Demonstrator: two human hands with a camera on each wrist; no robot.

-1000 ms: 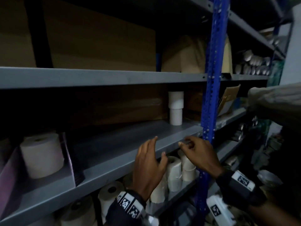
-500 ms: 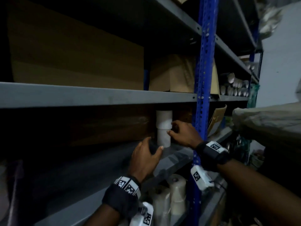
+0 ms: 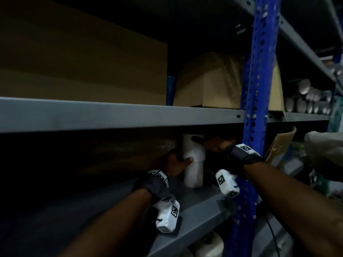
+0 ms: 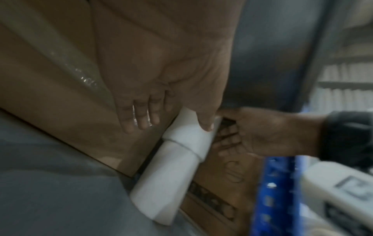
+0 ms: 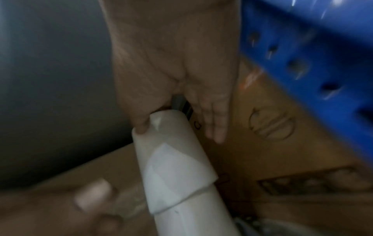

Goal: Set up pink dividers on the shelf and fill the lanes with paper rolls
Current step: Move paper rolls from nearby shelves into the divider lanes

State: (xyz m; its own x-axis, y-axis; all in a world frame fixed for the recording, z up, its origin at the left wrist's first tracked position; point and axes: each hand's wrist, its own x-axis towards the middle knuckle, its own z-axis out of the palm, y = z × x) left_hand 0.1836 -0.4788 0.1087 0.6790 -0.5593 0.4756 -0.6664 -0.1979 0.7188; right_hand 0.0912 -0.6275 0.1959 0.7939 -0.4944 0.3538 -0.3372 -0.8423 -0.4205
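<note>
Two white paper rolls stand stacked at the back of the grey shelf (image 3: pixel 196 206), the upper roll (image 3: pixel 193 148) on the lower roll (image 3: pixel 194 176). My left hand (image 3: pixel 175 164) is at the stack's left side. Its thumb (image 4: pixel 203 123) lies on the upper roll (image 4: pixel 187 135), and its fingers (image 4: pixel 139 116) stay straight against the brown box beside it. My right hand (image 3: pixel 213 144) holds the upper roll from the right: thumb (image 5: pixel 141 126) on the top rim of the roll (image 5: pixel 171 151), fingers (image 4: pixel 226 140) behind it. No pink divider shows.
A blue perforated upright (image 3: pixel 258 89) stands just right of my right wrist. Cardboard boxes (image 3: pixel 83 71) fill the shelf above, and a taped box (image 4: pixel 60 71) backs the stack. More rolls (image 3: pixel 209 245) sit on the shelf below. The shelf to the left is dark.
Both hands left the shelf's front edge and reached in to the stacked rolls. The right hand has taken the upper roll, and the left thumb now lies on it.
</note>
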